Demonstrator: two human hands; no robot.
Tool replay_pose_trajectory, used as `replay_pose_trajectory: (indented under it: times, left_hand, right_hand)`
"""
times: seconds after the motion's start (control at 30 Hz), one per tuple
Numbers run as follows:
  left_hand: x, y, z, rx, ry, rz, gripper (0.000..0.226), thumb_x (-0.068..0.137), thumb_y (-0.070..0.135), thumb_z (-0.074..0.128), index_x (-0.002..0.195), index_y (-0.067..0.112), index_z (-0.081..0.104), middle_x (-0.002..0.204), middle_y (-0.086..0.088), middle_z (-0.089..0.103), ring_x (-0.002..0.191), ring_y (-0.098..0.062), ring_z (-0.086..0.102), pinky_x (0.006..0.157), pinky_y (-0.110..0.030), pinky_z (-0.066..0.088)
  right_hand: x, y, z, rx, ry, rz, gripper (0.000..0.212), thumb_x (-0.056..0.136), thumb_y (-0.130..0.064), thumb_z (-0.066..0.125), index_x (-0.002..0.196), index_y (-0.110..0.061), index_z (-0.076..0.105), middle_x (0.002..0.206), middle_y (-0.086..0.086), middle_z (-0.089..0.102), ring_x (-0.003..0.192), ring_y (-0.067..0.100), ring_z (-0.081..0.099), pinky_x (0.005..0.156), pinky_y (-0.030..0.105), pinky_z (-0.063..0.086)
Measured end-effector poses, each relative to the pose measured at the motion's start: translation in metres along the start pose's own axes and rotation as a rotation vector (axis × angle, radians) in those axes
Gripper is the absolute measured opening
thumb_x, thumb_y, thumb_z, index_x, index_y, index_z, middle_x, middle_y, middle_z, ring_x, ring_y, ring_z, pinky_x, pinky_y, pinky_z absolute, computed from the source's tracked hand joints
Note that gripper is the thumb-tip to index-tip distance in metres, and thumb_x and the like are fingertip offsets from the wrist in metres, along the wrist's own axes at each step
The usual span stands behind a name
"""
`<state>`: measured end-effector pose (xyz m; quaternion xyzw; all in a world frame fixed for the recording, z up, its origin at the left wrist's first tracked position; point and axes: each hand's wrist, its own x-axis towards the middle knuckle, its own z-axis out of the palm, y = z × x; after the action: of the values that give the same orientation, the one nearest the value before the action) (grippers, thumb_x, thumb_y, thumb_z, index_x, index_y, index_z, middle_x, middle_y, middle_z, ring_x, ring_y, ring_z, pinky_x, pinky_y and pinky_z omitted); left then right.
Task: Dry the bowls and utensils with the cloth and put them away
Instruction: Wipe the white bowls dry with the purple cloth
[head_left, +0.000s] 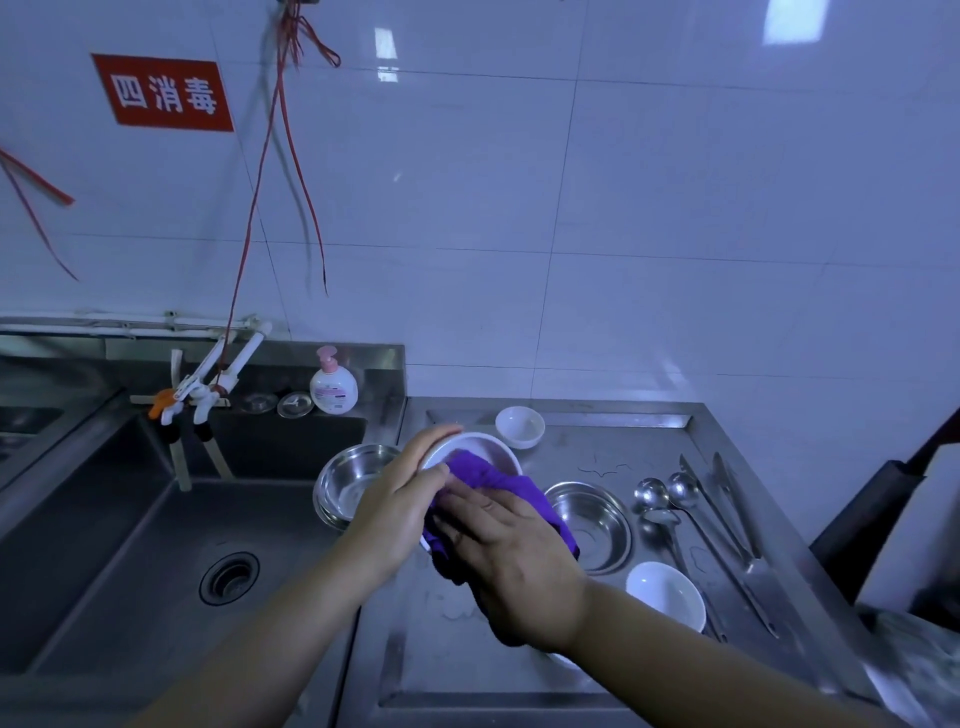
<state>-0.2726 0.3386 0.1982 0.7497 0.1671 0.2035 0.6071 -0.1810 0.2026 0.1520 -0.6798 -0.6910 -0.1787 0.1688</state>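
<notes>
White bowl (480, 446) held above worktop (597, 447), tilted on edge, opening facing right hand. Left hand (402, 499) grips bowl rim, fingers curled over far edge. Right hand (511, 551) presses purple cloth (498, 480) into bowl – fingers fairly straight, cloth bunched under palm. Steel bowls (592, 525) either side. Two small white bowls upright on worktop. Ladles (652, 493) and tongs (732, 514) at right, long axes running near-to-far – ladle bowls at far end.
</notes>
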Motion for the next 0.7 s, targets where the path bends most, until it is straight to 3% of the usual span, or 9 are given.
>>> replay_pose_trajectory:
  times: [0.07,0.17,0.27,0.37,0.53,0.57,0.67,0.7]
  left_hand:
    - [0.000,0.000,-0.006,0.044,-0.012,0.026,0.037,0.088,0.017,0.047,0.110,0.043,0.061,0.109,0.023,0.065,0.106,0.000,0.057,0.088,-0.010,0.042]
    - [0.000,-0.002,-0.012,0.131,-0.068,-0.004,0.038,0.079,0.030,0.046,0.104,0.054,0.061,0.113,0.026,0.063,0.112,0.003,0.054,0.098,-0.021,0.038]
    - [0.004,-0.003,-0.015,0.164,-0.116,-0.073,0.040,0.072,0.034,0.049,0.103,0.055,0.061,0.112,0.019,0.066,0.112,-0.003,0.056,0.101,-0.031,0.041]
    - [0.010,0.001,-0.016,0.164,-0.188,-0.142,0.042,0.068,0.030,0.051,0.102,0.049,0.064,0.112,0.015,0.067,0.112,-0.004,0.056,0.102,-0.029,0.039]
    - [0.008,-0.003,-0.011,0.071,-0.290,-0.224,0.041,0.070,0.026,0.053,0.109,0.031,0.066,0.107,0.000,0.070,0.100,-0.010,0.063,0.084,-0.019,0.047]
    - [0.008,-0.005,-0.010,0.115,-0.275,-0.211,0.042,0.070,0.029,0.053,0.110,0.033,0.065,0.108,0.003,0.070,0.102,-0.010,0.062,0.085,-0.018,0.047]
    - [0.009,-0.006,-0.008,0.168,-0.152,-0.158,0.044,0.068,0.031,0.050,0.109,0.039,0.065,0.110,0.009,0.068,0.109,-0.012,0.059,0.100,-0.035,0.043]
    - [0.009,-0.006,-0.008,0.167,-0.107,-0.139,0.043,0.068,0.030,0.049,0.107,0.042,0.065,0.110,0.011,0.068,0.109,-0.012,0.059,0.101,-0.038,0.042]
  right_hand:
    - [-0.004,0.005,-0.002,0.029,-0.007,-0.075,0.050,0.073,-0.012,0.069,0.123,-0.011,0.063,0.132,0.003,0.059,0.132,0.020,0.046,0.105,0.035,0.039]
    - [-0.011,0.024,-0.013,-0.037,-0.005,-0.254,0.037,0.075,-0.016,0.077,0.110,-0.011,0.070,0.116,0.002,0.068,0.117,0.020,0.059,0.100,0.035,0.044]
    - [-0.010,0.046,-0.026,-0.228,0.007,-0.456,0.027,0.085,-0.016,0.069,0.111,-0.014,0.071,0.115,0.001,0.069,0.113,0.020,0.061,0.103,0.035,0.043]
    - [-0.004,0.058,-0.033,-0.360,-0.034,-0.547,0.036,0.087,-0.018,0.067,0.123,-0.016,0.065,0.122,-0.001,0.066,0.116,0.017,0.059,0.104,0.034,0.042]
    - [-0.008,0.056,-0.025,-0.566,-0.118,-0.484,0.049,0.092,-0.018,0.047,0.141,-0.020,0.044,0.138,-0.005,0.054,0.129,0.014,0.048,0.109,0.048,0.036]
    - [-0.009,0.053,-0.021,-0.560,-0.103,-0.438,0.047,0.093,-0.017,0.046,0.140,-0.020,0.046,0.137,-0.006,0.055,0.127,0.013,0.049,0.106,0.050,0.039]
    - [-0.015,0.041,-0.011,-0.378,0.020,-0.270,0.038,0.098,-0.011,0.036,0.125,-0.018,0.062,0.125,-0.002,0.064,0.120,0.016,0.056,0.094,0.046,0.049]
    - [-0.016,0.038,-0.010,-0.341,0.044,-0.230,0.032,0.096,-0.013,0.045,0.119,-0.017,0.067,0.121,-0.002,0.066,0.119,0.016,0.058,0.088,0.042,0.051]
